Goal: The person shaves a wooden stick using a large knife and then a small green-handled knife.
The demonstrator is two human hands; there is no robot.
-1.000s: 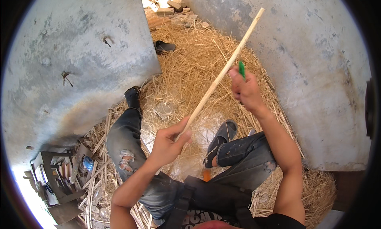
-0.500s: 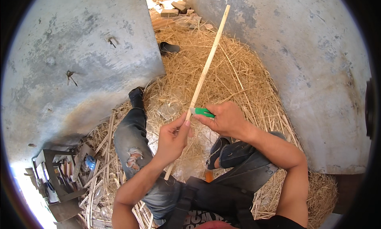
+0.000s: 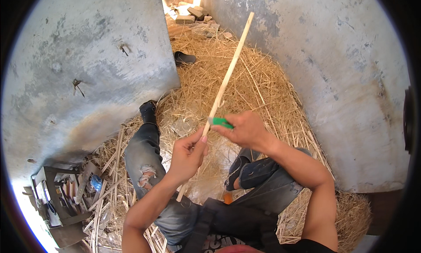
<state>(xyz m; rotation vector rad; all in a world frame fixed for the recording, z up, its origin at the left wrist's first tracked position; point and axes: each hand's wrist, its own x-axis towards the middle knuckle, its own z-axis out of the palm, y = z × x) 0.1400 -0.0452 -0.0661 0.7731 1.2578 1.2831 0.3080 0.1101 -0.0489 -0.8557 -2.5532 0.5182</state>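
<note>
A long, pale wooden strip (image 3: 230, 72) slants across the middle, its far end up toward the wall and its near end over my left knee. My left hand (image 3: 187, 158) is closed around its lower part, thumb on top. In my right hand (image 3: 249, 129) is a green utility knife (image 3: 222, 122), gripped by its handle. The knife's blade end rests against the strip just above my left fingers. A thin curl of shaving hangs off the strip a little farther up.
Straw and shavings (image 3: 258, 86) cover the floor between two grey plastered walls (image 3: 346, 86). A dark shoe (image 3: 184, 58) and some bricks (image 3: 185, 19) lie at the back. At the lower left stands a box of tools (image 3: 66, 196), with loose wood strips (image 3: 102, 213) beside it.
The strip and both hands have shifted slightly down and left in the picture. A curled shaving now shows on the strip above the knife.
</note>
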